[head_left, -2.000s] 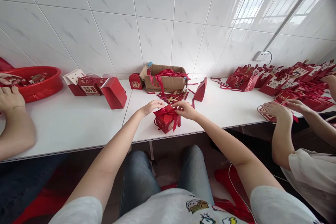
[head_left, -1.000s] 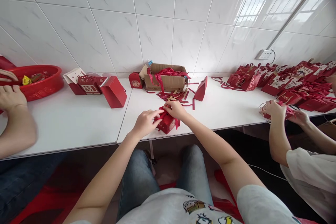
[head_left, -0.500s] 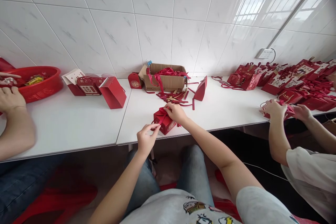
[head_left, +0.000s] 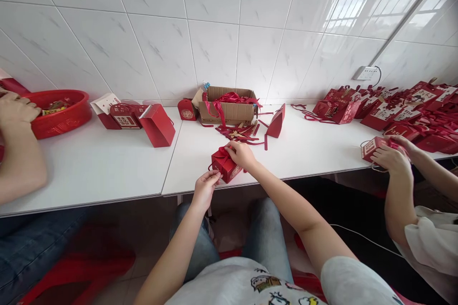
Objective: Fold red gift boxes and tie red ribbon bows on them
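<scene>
Our right hand [head_left: 240, 155] closes thumb and fingertips on the red ribbon [head_left: 224, 151] atop a small red gift box [head_left: 229, 167] at the near edge of a white bench [head_left: 136, 167]. Our left hand [head_left: 207, 185] draws its thumb and fingers together at the box's near left side; the spot is too small for us to tell what lies in that pinch. The box sits upright between our hands, its gold print facing the near right and a cord handle looping out on the left.

Behind it, in front of a marbled tile wall [head_left: 150, 52], cut ribbon strips [head_left: 240, 132] lie scattered before an open cardboard carton [head_left: 229, 113] heaped with more red ribbon. A rounded red box [head_left: 187, 109] stands just left of the carton, and a tapered red box [head_left: 275, 122] stands to its right. Farther left, we see a tall red box [head_left: 157, 125] beside others with pale panels, near a red basin [head_left: 64, 119] holding small wrapped items, where a co-worker's hand [head_left: 21, 107] rests at the rim. At far right, another co-worker's hands [head_left: 393, 158] hold a red box with a pale label [head_left: 372, 149], close to crowded rows of red gift boxes [head_left: 411, 109] below a white power strip [head_left: 365, 73].
</scene>
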A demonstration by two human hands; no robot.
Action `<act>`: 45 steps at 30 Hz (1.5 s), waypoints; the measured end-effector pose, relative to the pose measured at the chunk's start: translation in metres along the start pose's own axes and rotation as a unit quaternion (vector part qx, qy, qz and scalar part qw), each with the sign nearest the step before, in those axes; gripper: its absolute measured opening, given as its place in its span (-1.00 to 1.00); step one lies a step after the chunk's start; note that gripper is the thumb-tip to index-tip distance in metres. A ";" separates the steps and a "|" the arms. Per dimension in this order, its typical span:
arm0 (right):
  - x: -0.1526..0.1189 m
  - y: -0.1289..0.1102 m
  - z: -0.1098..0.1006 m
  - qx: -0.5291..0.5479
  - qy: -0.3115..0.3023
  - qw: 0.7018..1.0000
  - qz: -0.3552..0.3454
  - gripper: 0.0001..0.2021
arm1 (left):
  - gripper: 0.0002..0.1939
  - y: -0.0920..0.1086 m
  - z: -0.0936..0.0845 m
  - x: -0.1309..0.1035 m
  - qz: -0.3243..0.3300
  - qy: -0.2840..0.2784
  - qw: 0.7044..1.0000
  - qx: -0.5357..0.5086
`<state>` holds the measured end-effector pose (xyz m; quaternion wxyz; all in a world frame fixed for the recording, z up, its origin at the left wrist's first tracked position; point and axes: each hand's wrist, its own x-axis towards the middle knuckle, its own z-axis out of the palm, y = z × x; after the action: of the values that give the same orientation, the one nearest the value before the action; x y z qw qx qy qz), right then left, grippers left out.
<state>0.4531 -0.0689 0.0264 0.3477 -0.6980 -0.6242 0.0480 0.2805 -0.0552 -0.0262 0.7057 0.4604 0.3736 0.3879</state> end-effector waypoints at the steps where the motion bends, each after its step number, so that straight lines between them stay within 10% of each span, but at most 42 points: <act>1: 0.000 -0.001 0.000 0.003 0.000 1.000 0.002 -0.84 | -0.55 0.000 0.000 0.000 0.001 -0.002 1.000 0.004; 16: -0.006 0.013 -0.058 0.097 -0.114 0.984 0.095 -0.67 | -0.64 0.068 -0.016 0.035 0.130 0.023 0.964 0.231; 26: -0.012 0.014 -0.062 0.167 -0.150 0.974 0.028 -0.71 | -0.68 0.087 0.019 0.053 0.182 -0.083 0.855 0.478; 33: -0.011 0.006 -0.049 0.181 -0.069 0.977 0.084 -0.78 | -0.70 0.086 0.028 0.056 0.111 -0.121 0.928 0.334; 45: -0.010 0.011 -0.041 0.402 -0.067 0.903 0.133 -0.73 | -0.64 0.095 0.021 0.059 0.042 -0.181 0.948 0.259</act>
<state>0.4804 -0.0952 0.0474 0.5467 -0.5708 -0.4746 0.3874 0.3045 0.0155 0.0591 0.6013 0.7050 0.3070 0.2171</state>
